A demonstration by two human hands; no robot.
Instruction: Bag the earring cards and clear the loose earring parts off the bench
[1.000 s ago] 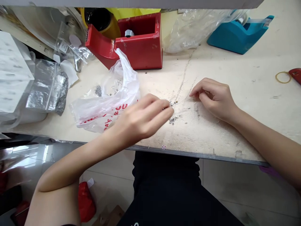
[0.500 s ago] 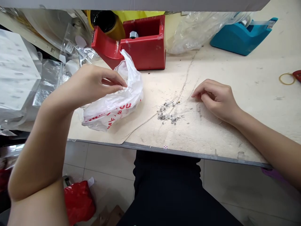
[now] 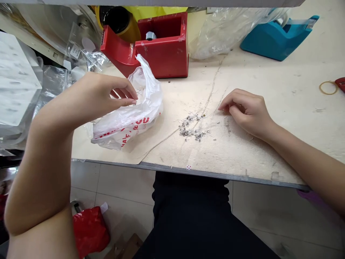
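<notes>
The left hand [image 3: 106,94] is held raised above the worktop [image 3: 258,158], with its fingertips [image 3: 132,102] brought together at the mouth of a white plastic carrier bag [image 3: 126,120] printed in red. The grip is partly closed; whether a small item is pinched in it cannot be told. The bag lies crumpled towards the left of the worktop, its upper end against a red tape dispenser [image 3: 161,46].

The right hand [image 3: 248,114] is rested on the worktop right of centre, with the fingers loosely curled. The grip is open and nothing is seen in it. A scattered cluster of small silver metal parts [image 3: 192,127] is located mid-worktop, between the hands and near the right hand; the exact kind of part is too small to be told.

A clear plastic bag [image 3: 226,32] and a teal tape dispenser [image 3: 277,39] are placed at the far edge. A rubber band [image 3: 328,87] is seen at the right. Silver zip bags [image 3: 52,82] are piled at the far left. Beyond the near edge, a red bag [image 3: 90,232] is seen on the tiled floor [image 3: 126,187].
</notes>
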